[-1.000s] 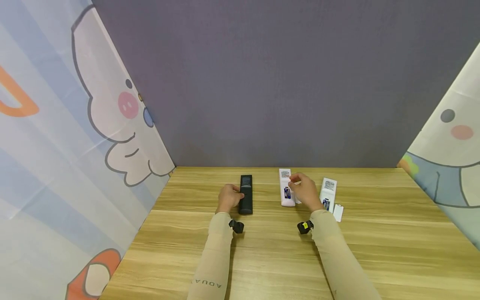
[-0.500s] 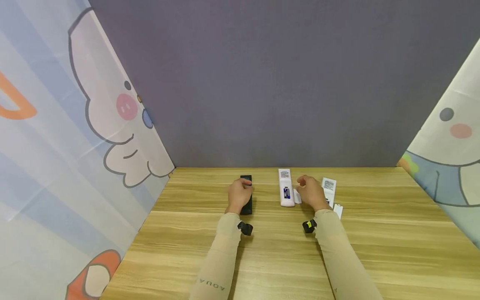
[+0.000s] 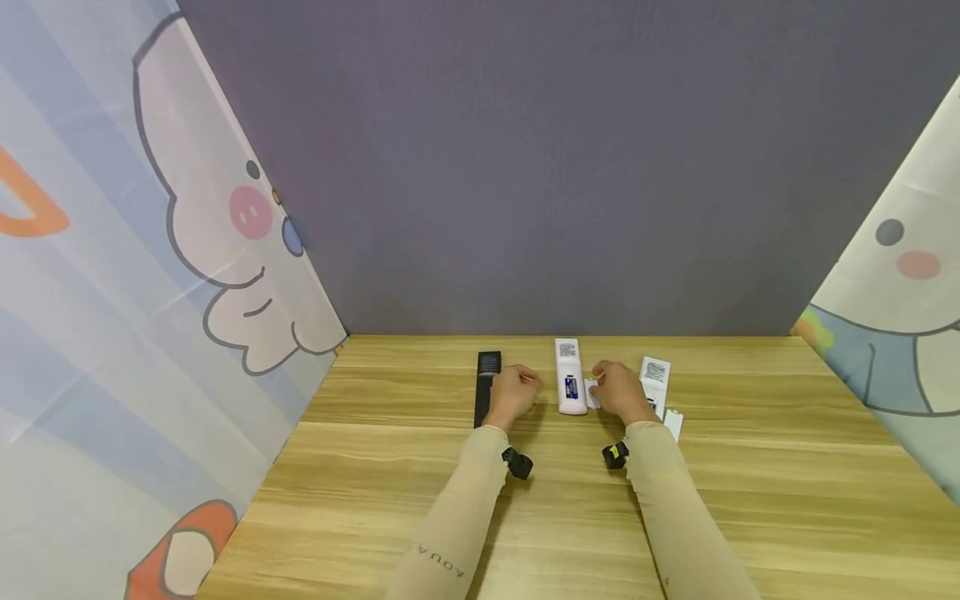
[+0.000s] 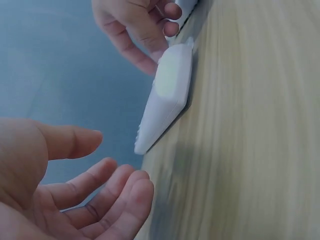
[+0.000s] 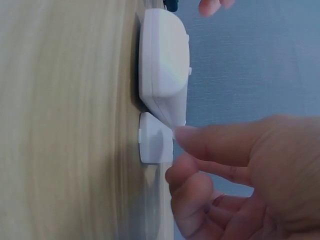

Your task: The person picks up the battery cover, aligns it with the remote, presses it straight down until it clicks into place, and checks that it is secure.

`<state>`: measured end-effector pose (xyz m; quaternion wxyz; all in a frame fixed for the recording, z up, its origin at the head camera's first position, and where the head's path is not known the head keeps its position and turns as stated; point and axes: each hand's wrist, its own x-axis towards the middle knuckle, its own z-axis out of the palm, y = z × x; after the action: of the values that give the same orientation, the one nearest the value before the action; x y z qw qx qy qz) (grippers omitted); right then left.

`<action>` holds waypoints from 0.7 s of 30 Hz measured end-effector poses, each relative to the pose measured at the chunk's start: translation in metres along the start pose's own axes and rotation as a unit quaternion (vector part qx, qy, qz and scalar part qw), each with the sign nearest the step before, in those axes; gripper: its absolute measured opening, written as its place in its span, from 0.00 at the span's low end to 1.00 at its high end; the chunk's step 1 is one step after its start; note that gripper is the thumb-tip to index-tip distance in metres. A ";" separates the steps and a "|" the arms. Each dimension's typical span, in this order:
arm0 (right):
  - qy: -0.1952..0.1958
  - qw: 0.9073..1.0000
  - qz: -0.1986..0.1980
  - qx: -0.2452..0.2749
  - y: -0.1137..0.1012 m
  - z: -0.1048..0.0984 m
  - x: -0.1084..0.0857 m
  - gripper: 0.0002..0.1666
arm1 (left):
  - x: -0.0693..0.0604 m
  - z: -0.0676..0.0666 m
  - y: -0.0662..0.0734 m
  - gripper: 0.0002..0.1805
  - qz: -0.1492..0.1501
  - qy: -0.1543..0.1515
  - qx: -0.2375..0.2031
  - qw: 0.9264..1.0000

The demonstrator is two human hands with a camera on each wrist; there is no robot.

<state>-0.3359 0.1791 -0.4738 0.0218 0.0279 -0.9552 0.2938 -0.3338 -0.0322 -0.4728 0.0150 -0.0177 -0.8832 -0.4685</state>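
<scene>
Between a black remote and the middle white remote on the table, we see the left hand, fingers parted, holding nothing. The right hand hangs half-curled by a white cover; we cannot tell if it touches. We read "AQUA" on the left sleeve; the remotes' labels are too small.

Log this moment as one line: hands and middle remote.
Left hand: holding nothing | right hand: beside loose white cover | middle remote: lying flat, batteries exposed
</scene>
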 end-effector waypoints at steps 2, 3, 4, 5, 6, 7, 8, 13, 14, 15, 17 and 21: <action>-0.011 1.000 0.000 -0.009 0.000 -0.001 0.000 0.21 | 0.002 0.005 0.002 0.08 -0.006 -0.007 0.006 1.000; -0.015 1.000 0.000 -0.012 0.000 -0.001 0.000 0.22 | 0.004 0.008 0.003 0.09 -0.009 -0.011 0.007 1.000; -0.018 1.000 -0.001 -0.016 0.000 -0.001 0.000 0.22 | 0.006 0.010 0.005 0.09 -0.008 -0.012 0.008 1.000; -0.022 1.000 -0.001 -0.018 0.000 -0.001 -0.001 0.23 | 0.007 0.011 0.007 0.09 -0.011 -0.014 0.008 1.000; -0.023 0.999 -0.002 -0.023 0.000 -0.001 0.000 0.23 | 0.009 0.013 0.008 0.10 -0.013 -0.014 0.010 1.000; -0.025 0.999 -0.002 -0.025 0.000 -0.001 0.000 0.24 | 0.010 0.015 0.010 0.10 -0.016 -0.017 0.007 1.000; -0.028 0.999 -0.002 -0.026 0.000 -0.001 -0.001 0.24 | 0.011 0.017 0.012 0.10 -0.021 -0.019 0.004 1.000; -0.036 0.999 -0.007 -0.032 0.001 0.000 0.000 0.24 | 0.018 0.025 0.021 0.11 -0.036 -0.019 0.007 0.999; -0.038 0.999 -0.007 -0.032 0.001 0.000 0.000 0.24 | 0.019 0.027 0.022 0.11 -0.038 -0.017 0.010 0.999; -0.038 0.999 -0.008 -0.033 0.002 0.000 0.000 0.24 | 0.020 0.029 0.024 0.11 -0.039 -0.015 0.012 0.999; -0.037 0.999 -0.007 -0.031 0.002 0.001 -0.001 0.23 | 0.022 0.032 0.026 0.11 -0.041 -0.015 0.013 0.999; -0.029 0.999 -0.008 -0.030 0.003 0.003 0.000 0.22 | 0.027 0.038 0.027 0.12 -0.056 -0.017 0.010 0.998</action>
<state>-0.3358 0.1797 -0.4781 -0.0028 0.0429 -0.9637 0.2634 -0.3597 0.0146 -0.4702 -0.0263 0.0244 -0.8876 -0.4591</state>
